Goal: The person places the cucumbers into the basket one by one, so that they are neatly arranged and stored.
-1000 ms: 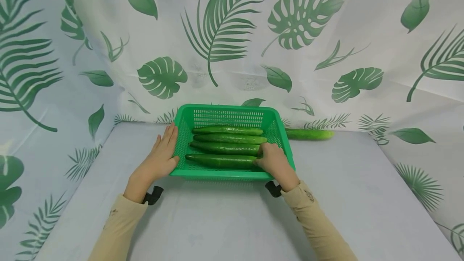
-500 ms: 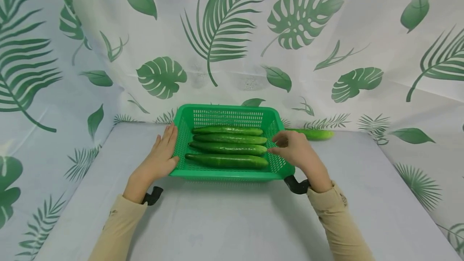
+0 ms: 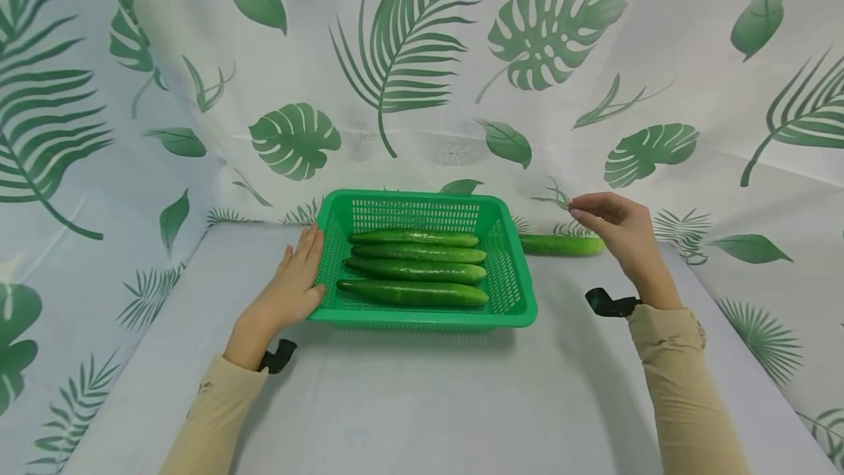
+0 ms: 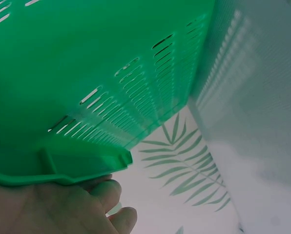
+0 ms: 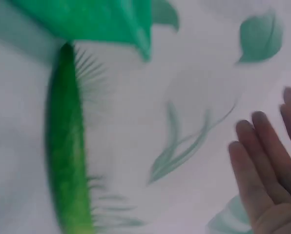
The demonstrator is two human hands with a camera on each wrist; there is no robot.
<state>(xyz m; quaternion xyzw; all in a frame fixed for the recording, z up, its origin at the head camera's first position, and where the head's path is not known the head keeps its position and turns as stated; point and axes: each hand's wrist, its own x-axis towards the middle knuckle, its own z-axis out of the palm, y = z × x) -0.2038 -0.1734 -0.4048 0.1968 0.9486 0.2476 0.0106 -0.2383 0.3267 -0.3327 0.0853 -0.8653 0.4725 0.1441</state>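
Several green cucumbers (image 3: pixel 415 293) lie side by side in a green plastic basket (image 3: pixel 422 318) in the head view. My left hand (image 3: pixel 293 281) rests along the basket's left rim, fingers extended; in the left wrist view the hand (image 4: pixel 62 209) shows just under the rim. Raised to the right of the basket, my right hand (image 3: pixel 623 229) holds nothing, its fingers loosely bent. Below and behind it, one more cucumber (image 3: pixel 557 244) lies on the table, its left end hidden by the basket. The right wrist view shows this cucumber (image 5: pixel 70 146) and the relaxed fingers (image 5: pixel 262 165).
A pale cloth covers the table (image 3: pixel 409 402). Behind it hangs a white sheet (image 3: pixel 435 116) printed with green leaves, and a similar sheet (image 3: pixel 132 167) stands on the left. A black wrist mount (image 3: pixel 609 304) sits on the right wrist.
My right hand has let go of the nearest cucumber's right end, lifted out of the basket and moved right, above the outside cucumber. The left hand and basket stay put.
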